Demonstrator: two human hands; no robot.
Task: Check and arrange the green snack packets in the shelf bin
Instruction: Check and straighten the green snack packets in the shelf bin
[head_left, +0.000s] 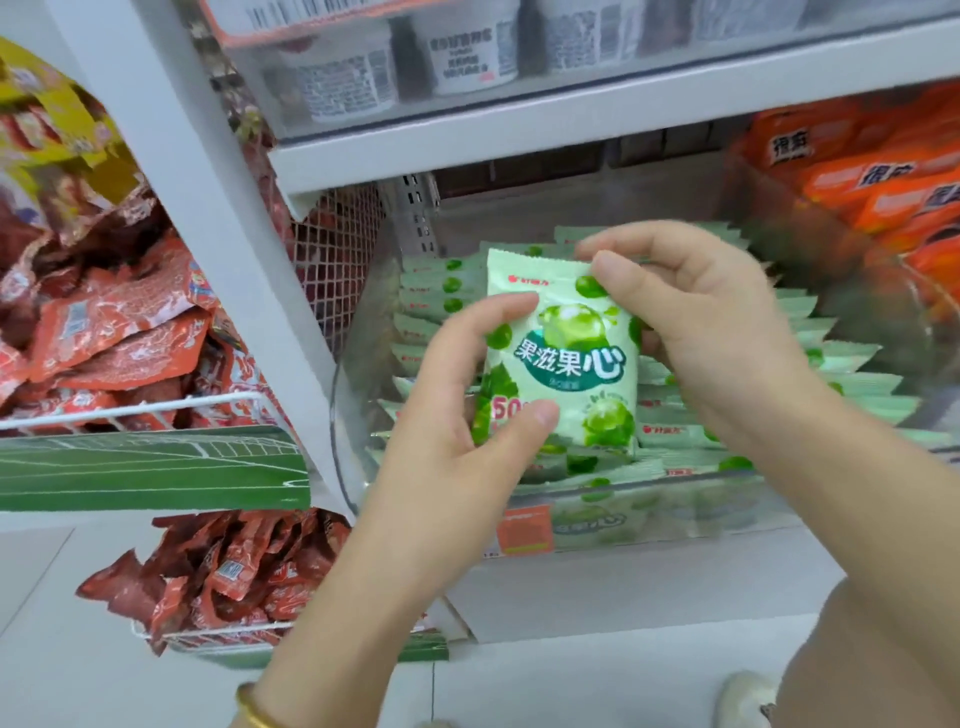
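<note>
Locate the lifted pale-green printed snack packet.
Head view, centre: pale-green printed snack packet held upright between left hand and right hand, over the clear plastic bin.

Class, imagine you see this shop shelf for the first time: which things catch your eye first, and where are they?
The green snack packet at centre stands out, held upright between the left hand at its left edge and the right hand at its top right corner. Behind it rows of green packets fill the clear bin; red packets pile at left, orange packets at upper right.

The left grip (460, 426) and right grip (698, 322) pinch a green packet (569, 364).
</note>
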